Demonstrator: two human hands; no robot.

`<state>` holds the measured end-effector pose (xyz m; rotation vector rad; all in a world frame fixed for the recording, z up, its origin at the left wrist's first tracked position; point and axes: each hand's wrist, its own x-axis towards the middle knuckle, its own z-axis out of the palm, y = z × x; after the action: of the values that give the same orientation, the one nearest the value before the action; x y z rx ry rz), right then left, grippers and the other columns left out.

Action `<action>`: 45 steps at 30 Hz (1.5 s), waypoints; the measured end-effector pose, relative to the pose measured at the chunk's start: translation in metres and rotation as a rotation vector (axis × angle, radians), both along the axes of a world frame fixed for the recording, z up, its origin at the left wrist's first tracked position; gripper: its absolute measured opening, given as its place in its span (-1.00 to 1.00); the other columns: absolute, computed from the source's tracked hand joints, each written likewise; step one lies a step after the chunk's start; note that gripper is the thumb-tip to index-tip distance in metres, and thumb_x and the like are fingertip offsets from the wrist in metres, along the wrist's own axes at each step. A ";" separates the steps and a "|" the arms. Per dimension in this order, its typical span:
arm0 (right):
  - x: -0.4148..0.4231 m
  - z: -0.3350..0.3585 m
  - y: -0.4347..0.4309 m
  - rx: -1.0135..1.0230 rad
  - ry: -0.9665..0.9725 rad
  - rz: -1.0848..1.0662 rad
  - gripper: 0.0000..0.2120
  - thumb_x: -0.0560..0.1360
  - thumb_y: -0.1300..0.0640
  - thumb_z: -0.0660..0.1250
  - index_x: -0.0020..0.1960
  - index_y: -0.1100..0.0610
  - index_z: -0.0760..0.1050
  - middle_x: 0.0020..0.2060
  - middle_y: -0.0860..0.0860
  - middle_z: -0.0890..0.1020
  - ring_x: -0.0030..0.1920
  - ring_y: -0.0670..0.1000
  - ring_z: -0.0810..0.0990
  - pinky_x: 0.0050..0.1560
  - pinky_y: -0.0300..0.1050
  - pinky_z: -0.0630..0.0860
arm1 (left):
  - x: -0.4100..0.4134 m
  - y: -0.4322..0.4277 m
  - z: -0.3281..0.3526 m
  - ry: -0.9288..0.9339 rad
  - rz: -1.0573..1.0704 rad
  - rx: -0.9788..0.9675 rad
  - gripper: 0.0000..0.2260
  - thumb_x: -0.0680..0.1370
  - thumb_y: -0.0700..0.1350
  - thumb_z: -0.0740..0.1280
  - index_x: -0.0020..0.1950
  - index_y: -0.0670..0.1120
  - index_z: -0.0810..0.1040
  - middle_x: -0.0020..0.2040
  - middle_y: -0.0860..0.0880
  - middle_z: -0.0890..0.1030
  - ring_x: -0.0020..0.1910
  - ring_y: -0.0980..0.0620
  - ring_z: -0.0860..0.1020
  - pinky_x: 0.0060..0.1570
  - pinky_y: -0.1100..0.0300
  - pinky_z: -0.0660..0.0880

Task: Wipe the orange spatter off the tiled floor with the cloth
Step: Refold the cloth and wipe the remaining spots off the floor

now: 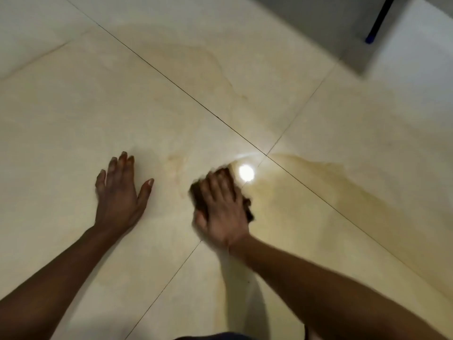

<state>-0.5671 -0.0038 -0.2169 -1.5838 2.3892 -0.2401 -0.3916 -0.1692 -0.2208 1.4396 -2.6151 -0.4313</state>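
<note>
**Wet orange film lies to the right of the wiping hand**

The right hand (220, 212) lies flat on the dark cloth (195, 193), fingers spread and fairly straight, pressing it on the tiled floor (73, 119). The hand is blurred, so I cannot tell more about the grip. The cloth shows only at the edges of the fingers.

Just to the left of it are faint orange streaks (177, 173). Beyond them the left hand (120, 192) rests open, palm down, holding nothing.

Just beyond the fingertips is a bright lamp reflection (246, 172). To the right of the cloth spreads the larger orange film (306, 173), crossing the dark grout line (343, 218) and stretching along it. The right hand is clearly the nearer one to it. In my judgement the next stroke should go right, following this line.
</note>
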 end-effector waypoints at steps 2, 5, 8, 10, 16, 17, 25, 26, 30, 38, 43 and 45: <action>0.024 0.006 0.061 0.058 -0.063 0.309 -0.31 0.50 -0.16 0.19 0.57 -0.01 0.10 0.57 0.04 0.10 0.57 0.05 -0.09 0.50 0.24 -0.03 | 0.009 -0.010 0.002 -0.038 0.052 0.002 -0.34 0.57 0.23 -0.02 0.51 -0.21 0.17 0.54 -0.20 0.19 0.52 -0.17 0.11 0.45 -0.15 0.01; -0.041 0.003 0.075 0.026 0.017 0.345 -0.31 0.46 -0.17 0.16 0.54 0.02 0.19 0.54 0.08 0.22 0.56 0.06 0.01 0.44 0.29 0.17 | 0.009 -0.030 0.001 -0.078 0.078 0.001 -0.30 0.56 0.25 -0.04 0.50 -0.23 0.19 0.53 -0.21 0.20 0.51 -0.20 0.13 0.44 -0.18 0.05; -0.093 0.001 -0.025 -0.001 0.113 -0.091 -0.34 0.44 -0.17 0.12 0.50 0.02 0.24 0.53 0.07 0.23 0.54 0.08 0.08 0.41 0.22 0.17 | -0.005 -0.046 -0.005 -0.083 0.130 -0.023 -0.32 0.56 0.27 -0.02 0.48 -0.21 0.22 0.53 -0.19 0.22 0.50 -0.19 0.15 0.42 -0.17 0.08; -0.079 0.002 -0.080 -0.010 0.094 -0.208 -0.34 0.44 -0.17 0.14 0.51 0.00 0.22 0.54 0.05 0.19 0.54 0.08 0.07 0.46 0.17 0.08 | -0.013 -0.050 -0.009 -0.080 0.166 -0.040 -0.34 0.57 0.26 0.01 0.48 -0.20 0.23 0.53 -0.17 0.23 0.50 -0.17 0.16 0.41 -0.15 0.10; -0.056 0.007 0.016 0.087 0.061 0.353 -0.27 0.43 -0.18 0.22 0.55 -0.01 0.17 0.57 0.04 0.13 0.57 0.04 -0.01 0.40 0.27 0.17 | -0.012 -0.052 -0.005 -0.137 0.186 -0.014 -0.35 0.57 0.24 -0.01 0.50 -0.19 0.22 0.53 -0.16 0.22 0.51 -0.17 0.16 0.42 -0.15 0.14; -0.067 0.007 0.019 0.090 0.050 0.370 -0.27 0.43 -0.19 0.22 0.55 -0.01 0.18 0.57 0.04 0.14 0.57 0.05 0.02 0.37 0.28 0.19 | -0.013 -0.052 -0.004 -0.139 0.197 0.000 -0.35 0.57 0.24 -0.01 0.50 -0.19 0.22 0.53 -0.16 0.21 0.51 -0.16 0.16 0.43 -0.15 0.14; -0.026 -0.002 -0.158 0.010 0.022 0.264 -0.36 0.49 -0.14 0.17 0.53 0.00 0.20 0.56 0.05 0.15 0.56 0.08 0.04 0.43 0.25 0.11 | -0.013 -0.054 -0.003 -0.147 0.204 0.031 -0.42 0.59 0.15 0.02 0.52 -0.14 0.19 0.55 -0.12 0.20 0.52 -0.13 0.15 0.43 -0.11 0.13; -0.017 0.001 -0.122 0.036 0.004 0.331 -0.34 0.48 -0.14 0.19 0.54 0.00 0.19 0.57 0.05 0.14 0.56 0.08 0.02 0.42 0.27 0.13 | -0.012 -0.054 -0.001 -0.155 0.201 0.041 -0.43 0.59 0.13 0.01 0.52 -0.15 0.20 0.55 -0.12 0.20 0.52 -0.14 0.16 0.43 -0.11 0.14; -0.012 0.008 -0.070 0.054 -0.043 0.483 -0.32 0.44 -0.15 0.23 0.52 -0.01 0.23 0.55 0.05 0.20 0.56 0.06 0.04 0.38 0.27 0.20 | -0.013 -0.053 0.002 -0.159 0.192 0.050 -0.44 0.59 0.11 0.02 0.52 -0.15 0.22 0.55 -0.12 0.20 0.51 -0.15 0.18 0.42 -0.11 0.14; 0.013 0.011 -0.078 0.070 -0.003 0.345 -0.33 0.48 -0.15 0.18 0.54 0.01 0.21 0.57 0.06 0.10 0.56 0.08 0.06 0.46 0.23 0.09 | -0.012 -0.053 0.001 -0.147 0.198 0.061 -0.45 0.60 0.10 0.03 0.53 -0.14 0.20 0.56 -0.10 0.18 0.53 -0.12 0.14 0.44 -0.09 0.12; -0.040 0.002 -0.176 0.039 0.015 0.174 -0.33 0.44 -0.15 0.13 0.52 0.03 0.26 0.53 0.09 0.23 0.53 0.11 0.13 0.41 0.21 0.19 | -0.010 -0.051 -0.005 -0.139 0.191 0.047 -0.46 0.61 0.10 0.04 0.53 -0.12 0.19 0.56 -0.09 0.17 0.53 -0.10 0.14 0.45 -0.08 0.12; -0.044 0.005 -0.210 0.036 0.039 0.009 -0.34 0.46 -0.15 0.08 0.53 0.03 0.22 0.54 0.09 0.20 0.54 0.10 0.10 0.43 0.20 0.14 | -0.009 -0.052 -0.006 -0.133 0.192 0.031 -0.47 0.61 0.10 0.05 0.53 -0.12 0.19 0.56 -0.09 0.18 0.53 -0.10 0.14 0.45 -0.08 0.12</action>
<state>-0.6110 -0.2143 -0.2121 -1.5968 2.4008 -0.1649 -0.4010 -0.2211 -0.2273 1.7660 -2.5446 -0.3663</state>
